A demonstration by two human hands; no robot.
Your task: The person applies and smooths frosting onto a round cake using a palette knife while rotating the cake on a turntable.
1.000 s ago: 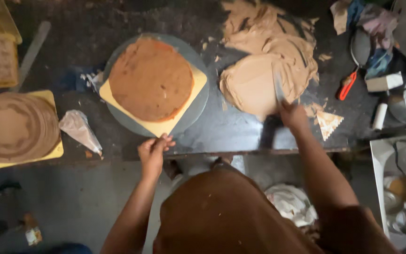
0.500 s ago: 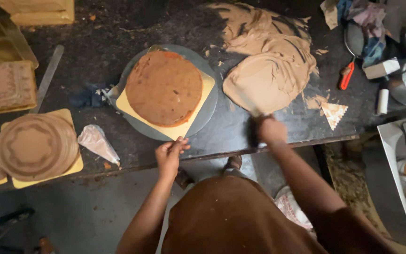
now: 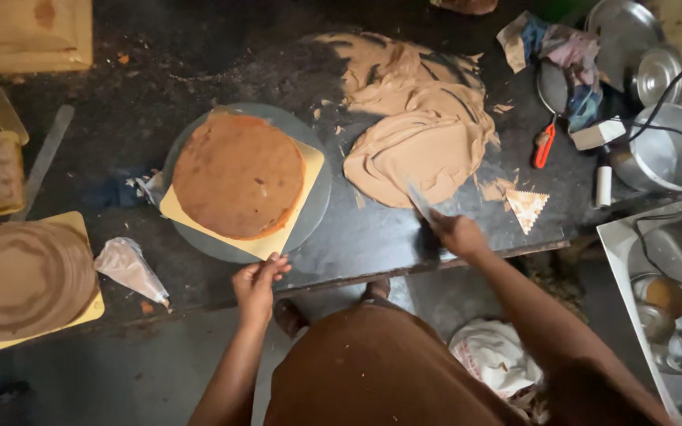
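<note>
At the near edge of a dark worktable [image 3: 372, 244], a person stands over a bare round cake [image 3: 238, 175], caught between scooping and spreading. The left hand [image 3: 256, 282] pinches the near rim of the grey turntable [image 3: 313, 213], fingers and thumb closed lightly on its edge. The right hand [image 3: 455, 233] is wrapped tight round the handle of a long spatula [image 3: 418, 200], whose blade tip meets the near side of the pale brown frosting heap [image 3: 420, 150] spread straight on the tabletop. The cake sits on one square gold board [image 3: 297, 170] on the turntable, left of the heap and apart from it, its top uncoated. By these signs the frosting step is just opening; the next move likely calls for a loaded blade carried left to the cake top while the left hand steadies or turns the plate.

Counted: one bare cake, one frosted cake [image 3: 25, 278] on its own gold board at the near left corner, one filled piping bag [image 3: 129, 268] between the two. A toothed yellow scraper [image 3: 529, 207] lies right of the heap; a red-handled tool [image 3: 544, 146] lies beyond it. At the far right corner stand three steel bowls [image 3: 665, 154] beside a bundle of cloth [image 3: 566, 55]. More boards sit along the left edge, too cropped to count.
</note>
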